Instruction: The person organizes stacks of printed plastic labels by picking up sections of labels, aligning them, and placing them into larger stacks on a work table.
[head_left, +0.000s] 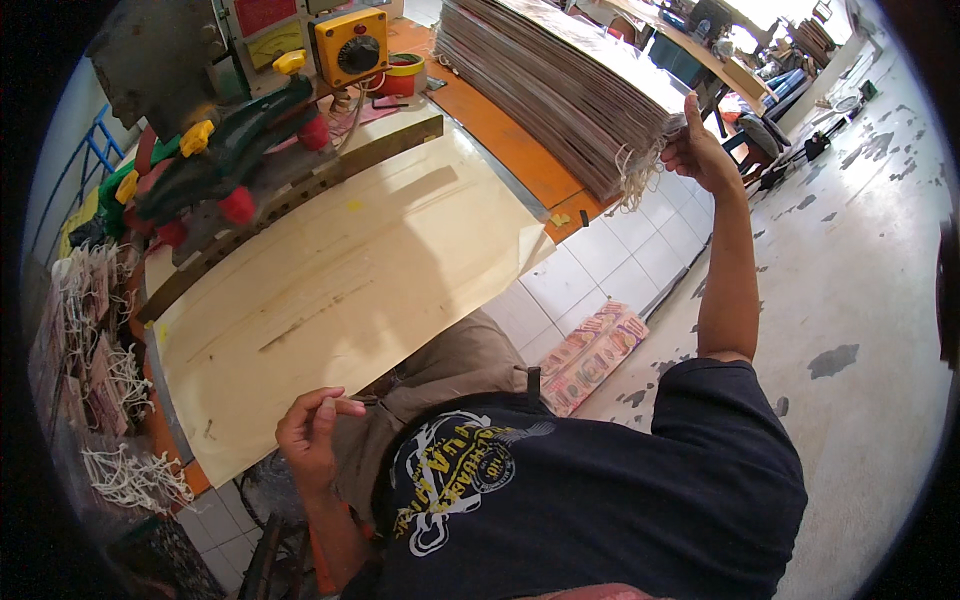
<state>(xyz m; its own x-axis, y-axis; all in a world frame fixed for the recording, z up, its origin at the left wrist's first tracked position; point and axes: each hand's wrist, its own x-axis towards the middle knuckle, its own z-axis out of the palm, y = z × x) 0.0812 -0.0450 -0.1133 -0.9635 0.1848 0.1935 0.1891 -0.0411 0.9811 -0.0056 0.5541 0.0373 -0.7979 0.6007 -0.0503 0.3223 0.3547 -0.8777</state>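
My right hand (705, 155) is at the near right corner of a tall stack of flat paper bags (570, 95) with white string handles (632, 175) hanging from the corner. Its thumb points up, apart from the partly curled fingers, and I see nothing held in it. My left hand (310, 435) hovers by the front edge of a cream-coloured sheet (320, 270), fingers loosely bent and nothing visible in them. That sheet covers the bed of a machine, one right corner lifting. Behind it stands a dark metal bar (300, 200) with a green clamp frame (225, 150) bearing red and yellow knobs.
A yellow control box (350, 47) with a black dial and a red-and-green tub (403, 73) stand at the back. More string-handled bags (105, 370) pile up at the left. Patterned pink sheeting (595, 355) lies on the tiled floor. A workbench (690, 50) stands farther off.
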